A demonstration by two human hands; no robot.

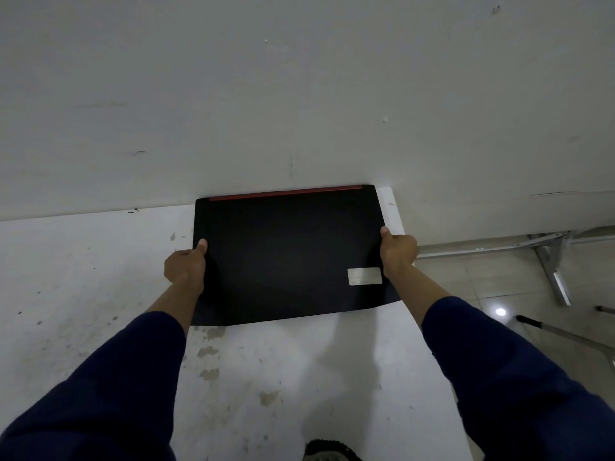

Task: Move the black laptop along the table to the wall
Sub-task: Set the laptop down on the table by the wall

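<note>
Both hands grasp the closed black laptop (pixel 286 257) by its short sides, one on each: the left hand (pixel 185 266) clasps the left edge with the thumb laid on top of the lid and the other fingers curled out of sight at the side, and the right hand (pixel 397 250) clasps the right edge in the same way, thumb on the lid and knuckles turned outward. The two hands sit roughly opposite each other, a little past the middle of the laptop's length toward its far end, so the flat rectangular machine lies directly between them. Dark blue long sleeves (pixel 519 387) cover both forearms up to just short of the wrists.

The laptop lies flat on the white, stained and scuffed surface (pixel 83 294), near the surface's right-hand end. Its far edge, which carries a narrow red strip (pixel 286 193), sits right at the foot of the pale grey wall (pixel 299 94); whether it actually touches the wall cannot be told. A pale rectangular sticker (pixel 364 276) is on the lid near the right hand, just below it. The laptop's near right corner reaches the right edge of the surface.

Beyond that edge, a tiled floor (pixel 492 287) shows, with silver metal legs (pixel 552 271) of some frame standing by the wall
</note>
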